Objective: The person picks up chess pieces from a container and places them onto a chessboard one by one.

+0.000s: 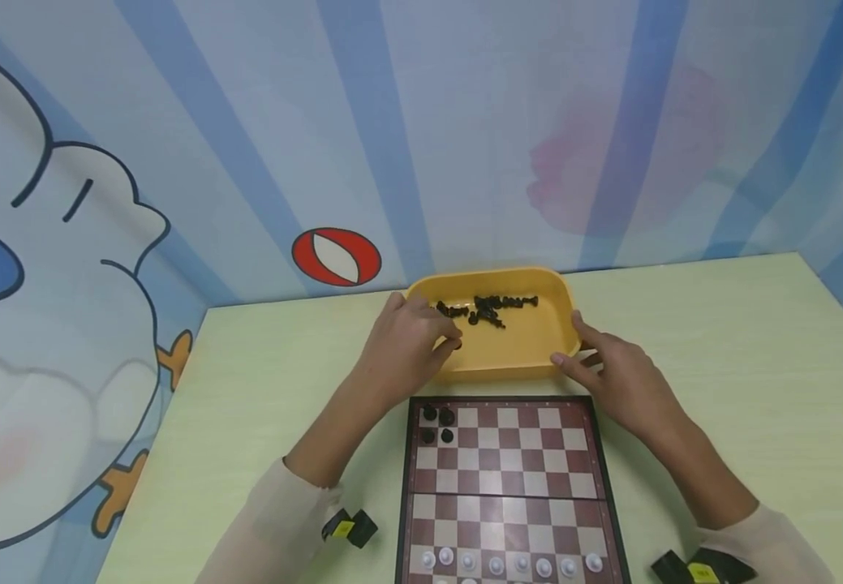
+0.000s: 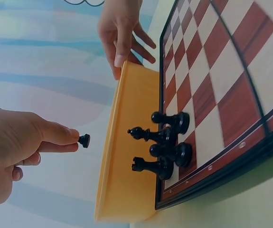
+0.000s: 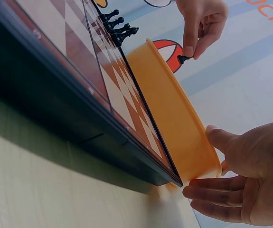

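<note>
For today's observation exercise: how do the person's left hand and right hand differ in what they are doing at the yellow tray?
The left hand pinches a small black chess piece over the yellow tray; the right hand holds no piece. The left hand's fingers are curled; the right hand's fingers lie straighter against the tray's corner. Both are at the tray's near rim.
</note>
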`<action>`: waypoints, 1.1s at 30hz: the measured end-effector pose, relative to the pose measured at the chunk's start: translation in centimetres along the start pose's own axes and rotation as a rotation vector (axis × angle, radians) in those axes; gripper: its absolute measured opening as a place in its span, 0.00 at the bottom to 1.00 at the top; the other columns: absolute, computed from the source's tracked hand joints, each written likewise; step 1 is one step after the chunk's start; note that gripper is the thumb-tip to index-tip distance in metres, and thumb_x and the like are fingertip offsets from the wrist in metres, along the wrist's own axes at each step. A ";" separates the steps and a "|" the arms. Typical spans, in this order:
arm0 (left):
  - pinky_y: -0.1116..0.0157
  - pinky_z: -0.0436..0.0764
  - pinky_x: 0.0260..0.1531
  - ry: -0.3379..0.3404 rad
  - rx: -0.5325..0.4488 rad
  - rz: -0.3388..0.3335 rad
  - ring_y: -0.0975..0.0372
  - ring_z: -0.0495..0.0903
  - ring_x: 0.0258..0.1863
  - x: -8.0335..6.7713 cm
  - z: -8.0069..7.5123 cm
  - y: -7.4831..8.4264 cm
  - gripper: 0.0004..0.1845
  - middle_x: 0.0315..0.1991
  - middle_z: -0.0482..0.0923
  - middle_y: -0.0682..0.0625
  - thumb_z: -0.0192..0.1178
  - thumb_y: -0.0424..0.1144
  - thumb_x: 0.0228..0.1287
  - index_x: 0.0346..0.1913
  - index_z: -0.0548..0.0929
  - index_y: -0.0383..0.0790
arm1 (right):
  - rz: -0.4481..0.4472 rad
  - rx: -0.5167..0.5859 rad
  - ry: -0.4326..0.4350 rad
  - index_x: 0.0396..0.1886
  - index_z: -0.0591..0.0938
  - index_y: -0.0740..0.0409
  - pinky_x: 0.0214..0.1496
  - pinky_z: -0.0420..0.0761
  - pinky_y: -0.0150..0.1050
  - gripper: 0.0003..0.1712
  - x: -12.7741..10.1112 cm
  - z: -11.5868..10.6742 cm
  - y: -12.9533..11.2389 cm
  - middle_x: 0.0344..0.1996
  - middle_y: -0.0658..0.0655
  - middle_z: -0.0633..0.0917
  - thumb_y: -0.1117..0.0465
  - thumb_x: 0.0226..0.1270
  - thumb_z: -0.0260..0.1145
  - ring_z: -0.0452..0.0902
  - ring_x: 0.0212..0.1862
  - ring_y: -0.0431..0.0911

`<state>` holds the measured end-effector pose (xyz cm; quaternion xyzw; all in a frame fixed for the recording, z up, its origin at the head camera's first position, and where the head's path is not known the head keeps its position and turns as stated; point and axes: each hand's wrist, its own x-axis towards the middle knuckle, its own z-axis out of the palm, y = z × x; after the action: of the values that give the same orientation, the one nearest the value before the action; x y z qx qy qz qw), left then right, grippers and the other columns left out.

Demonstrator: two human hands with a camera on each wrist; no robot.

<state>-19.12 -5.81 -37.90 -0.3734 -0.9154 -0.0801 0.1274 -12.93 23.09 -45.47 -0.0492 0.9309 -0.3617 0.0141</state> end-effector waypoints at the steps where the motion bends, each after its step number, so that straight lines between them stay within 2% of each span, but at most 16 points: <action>1: 0.60 0.63 0.38 -0.006 -0.006 0.003 0.60 0.76 0.33 -0.2 -0.1 0.2 0.03 0.33 0.92 0.55 0.78 0.38 0.63 0.39 0.96 0.45 | 0.001 0.000 0.000 0.85 0.57 0.59 0.50 0.86 0.59 0.47 0.0 0.0 0.0 0.64 0.72 0.83 0.43 0.80 0.64 0.86 0.57 0.64; 8: 0.61 0.64 0.38 -0.036 -0.020 -0.001 0.62 0.75 0.32 -1.6 -0.5 1.2 0.06 0.34 0.93 0.55 0.79 0.40 0.62 0.40 0.96 0.46 | 0.006 -0.008 -0.005 0.85 0.57 0.60 0.50 0.86 0.59 0.47 0.0 0.0 0.0 0.64 0.72 0.83 0.43 0.80 0.64 0.87 0.57 0.64; 15: 0.63 0.65 0.39 -0.030 -0.039 0.012 0.64 0.75 0.32 -2.7 -0.5 2.1 0.08 0.34 0.93 0.56 0.80 0.41 0.60 0.41 0.96 0.47 | 0.013 -0.010 -0.002 0.85 0.57 0.60 0.50 0.86 0.59 0.47 0.1 0.0 -0.1 0.64 0.72 0.83 0.44 0.80 0.64 0.86 0.57 0.64; 19: 0.63 0.64 0.39 -0.047 -0.061 0.021 0.65 0.75 0.32 -3.3 -0.4 2.6 0.07 0.33 0.92 0.57 0.79 0.41 0.62 0.42 0.96 0.47 | 0.015 -0.009 0.001 0.85 0.57 0.60 0.50 0.86 0.59 0.46 0.1 0.0 -0.1 0.64 0.72 0.83 0.44 0.80 0.64 0.86 0.57 0.64; 24: 0.63 0.64 0.40 -0.095 -0.071 -0.001 0.66 0.73 0.32 -3.9 -0.3 3.3 0.06 0.33 0.92 0.59 0.78 0.41 0.63 0.42 0.95 0.49 | 0.018 -0.012 0.001 0.85 0.57 0.59 0.51 0.86 0.59 0.47 0.1 -0.1 -0.2 0.65 0.72 0.82 0.44 0.80 0.65 0.86 0.57 0.64; 33: 0.65 0.62 0.38 -0.113 -0.073 0.038 0.67 0.70 0.31 -4.9 0.3 4.0 0.03 0.30 0.90 0.62 0.77 0.40 0.63 0.39 0.95 0.51 | 0.025 -0.018 0.001 0.85 0.57 0.59 0.52 0.86 0.60 0.46 0.1 0.0 -0.3 0.64 0.72 0.83 0.44 0.80 0.64 0.86 0.58 0.64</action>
<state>-13.02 -6.19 -39.38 -0.3988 -0.9104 -0.0900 0.0635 -12.98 22.88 -45.23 -0.0372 0.9346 -0.3532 0.0177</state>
